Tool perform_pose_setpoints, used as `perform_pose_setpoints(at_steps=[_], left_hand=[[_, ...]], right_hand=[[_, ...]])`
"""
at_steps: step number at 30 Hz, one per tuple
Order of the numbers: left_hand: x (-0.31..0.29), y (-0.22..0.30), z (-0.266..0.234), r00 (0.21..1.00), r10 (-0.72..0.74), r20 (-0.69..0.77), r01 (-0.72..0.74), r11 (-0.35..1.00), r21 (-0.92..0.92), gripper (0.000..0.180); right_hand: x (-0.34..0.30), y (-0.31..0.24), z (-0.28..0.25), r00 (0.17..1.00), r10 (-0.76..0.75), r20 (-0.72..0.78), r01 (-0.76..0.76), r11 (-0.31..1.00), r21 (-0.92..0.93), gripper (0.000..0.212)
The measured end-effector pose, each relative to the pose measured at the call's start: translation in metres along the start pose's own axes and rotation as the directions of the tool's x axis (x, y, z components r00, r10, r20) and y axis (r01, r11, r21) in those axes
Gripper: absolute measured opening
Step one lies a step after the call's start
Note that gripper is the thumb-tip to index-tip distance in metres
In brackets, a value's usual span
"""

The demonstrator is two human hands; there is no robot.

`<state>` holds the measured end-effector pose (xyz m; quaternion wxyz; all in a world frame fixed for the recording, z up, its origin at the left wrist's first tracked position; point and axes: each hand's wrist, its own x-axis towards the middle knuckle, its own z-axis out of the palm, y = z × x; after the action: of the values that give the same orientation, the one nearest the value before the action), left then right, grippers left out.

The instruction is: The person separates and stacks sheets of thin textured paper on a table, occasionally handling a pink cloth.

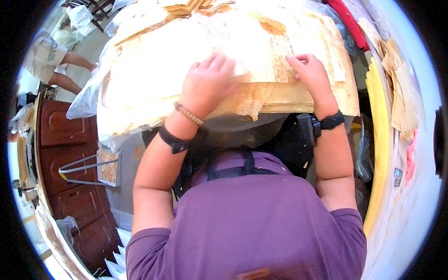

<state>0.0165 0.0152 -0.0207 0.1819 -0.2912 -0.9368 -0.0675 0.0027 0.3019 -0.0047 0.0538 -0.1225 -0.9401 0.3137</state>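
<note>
Before me lies a broad stack of thin, pale yellow sheets (154, 88) with brown flecks and ragged edges; their exact kind is unclear. The bright light washes out much of the top sheet. My left hand (208, 83) is over the stack, left of the middle, its fingers smeared by motion. Further right, my right hand (310, 73) is closed in a pinch by the brown-flecked part of the sheets; whatever its fingertips hold cannot be made out. A torn flap (254, 105) hangs over the near edge between the hands.
Clear plastic sheeting (84, 100) drapes beneath the stack at left. A brown panelled surface (70, 161) and a small metal-legged stand (107, 168) are further left. Another person's legs (65, 74) show upper left. Along the right run a long yellow strip (379, 140) and brownish sheet scraps (400, 93).
</note>
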Motion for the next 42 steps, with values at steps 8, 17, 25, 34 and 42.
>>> perform_pose_setpoints(at_steps=[8,17,25,34,42], left_hand=[[-0.001,-0.002,-0.002,0.999,0.023,-0.048,-0.022,1.0,0.015,0.039],[-0.015,0.063,0.012,0.964,0.17,-0.204,-0.164,0.985,0.047,0.028],[-0.01,0.066,0.013,0.965,0.192,-0.179,-0.194,0.981,0.003,0.033],[-0.016,0.024,0.007,0.984,0.03,-0.175,-0.119,0.842,-0.526,0.041],[-0.012,0.035,0.016,0.969,0.142,-0.201,-0.164,0.982,-0.098,0.033]], right_hand=[[-0.011,0.022,-0.017,0.914,0.094,0.395,-0.362,0.628,0.689,0.036],[-0.096,0.029,-0.009,0.973,-0.107,0.204,-0.211,-0.062,0.975,0.06],[-0.115,0.049,0.034,0.988,-0.037,-0.148,0.146,0.522,0.84,0.046],[-0.063,-0.002,0.003,0.955,0.283,0.091,-0.14,0.159,0.977,0.041],[-0.048,0.038,0.007,0.972,0.228,0.06,-0.056,-0.024,0.998,0.042]])
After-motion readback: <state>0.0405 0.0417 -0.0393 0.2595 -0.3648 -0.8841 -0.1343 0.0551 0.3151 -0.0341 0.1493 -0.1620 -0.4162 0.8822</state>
